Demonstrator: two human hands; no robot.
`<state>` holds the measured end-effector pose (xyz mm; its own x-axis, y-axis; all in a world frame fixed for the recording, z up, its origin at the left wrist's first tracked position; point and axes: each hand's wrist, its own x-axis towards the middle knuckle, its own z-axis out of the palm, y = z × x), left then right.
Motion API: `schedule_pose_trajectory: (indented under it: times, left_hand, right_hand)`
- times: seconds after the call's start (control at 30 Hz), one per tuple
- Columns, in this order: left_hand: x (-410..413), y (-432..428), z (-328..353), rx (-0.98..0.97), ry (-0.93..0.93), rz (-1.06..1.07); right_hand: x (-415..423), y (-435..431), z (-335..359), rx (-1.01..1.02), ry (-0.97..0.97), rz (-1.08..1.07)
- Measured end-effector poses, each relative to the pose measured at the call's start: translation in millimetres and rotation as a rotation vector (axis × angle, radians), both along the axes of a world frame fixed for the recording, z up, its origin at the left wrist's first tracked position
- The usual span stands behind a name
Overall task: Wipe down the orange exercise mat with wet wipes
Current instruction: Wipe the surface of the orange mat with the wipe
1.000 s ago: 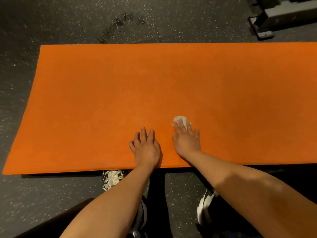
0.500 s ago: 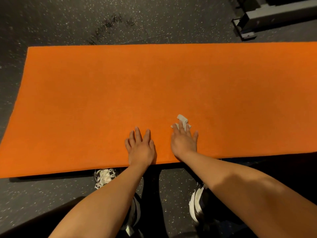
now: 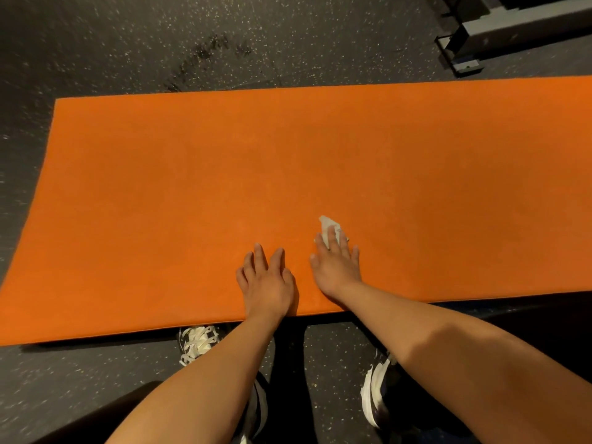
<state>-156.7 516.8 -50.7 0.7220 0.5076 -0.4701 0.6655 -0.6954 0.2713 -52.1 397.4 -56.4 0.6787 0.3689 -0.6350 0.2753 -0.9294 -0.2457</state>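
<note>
The orange exercise mat (image 3: 224,174) lies flat on the dark floor and fills the middle of the head view. My right hand (image 3: 336,264) lies flat on the mat near its front edge, with straight fingers pressing a small white wet wipe (image 3: 328,227) onto the surface. Most of the wipe is under the fingers; a crumpled corner sticks out beyond the fingertips. My left hand (image 3: 267,280) rests palm down on the mat just to the left, fingers spread, holding nothing.
Dark speckled rubber floor (image 3: 128,43) surrounds the mat, with a darker stained patch (image 3: 211,56) behind it. A grey metal equipment base (image 3: 499,30) stands at the back right. My two shoes (image 3: 198,342) are on the floor just in front of the mat's near edge.
My right hand with the wipe has slid slightly forward and right on the mat. The left hand stays planted. The view has shifted a little.
</note>
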Motion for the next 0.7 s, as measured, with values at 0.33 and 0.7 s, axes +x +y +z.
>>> schedule_pose_trajectory:
  times: [0.33, 0.7]
  left_hand:
    - [21, 15, -4, 0.030, -0.011, 0.111]
    - [42, 39, -17, 0.035, -0.067, 0.121]
  right_hand:
    - [10, 23, -10, 0.159, -0.049, 0.179]
    - [24, 70, -15, 0.277, -0.055, 0.376]
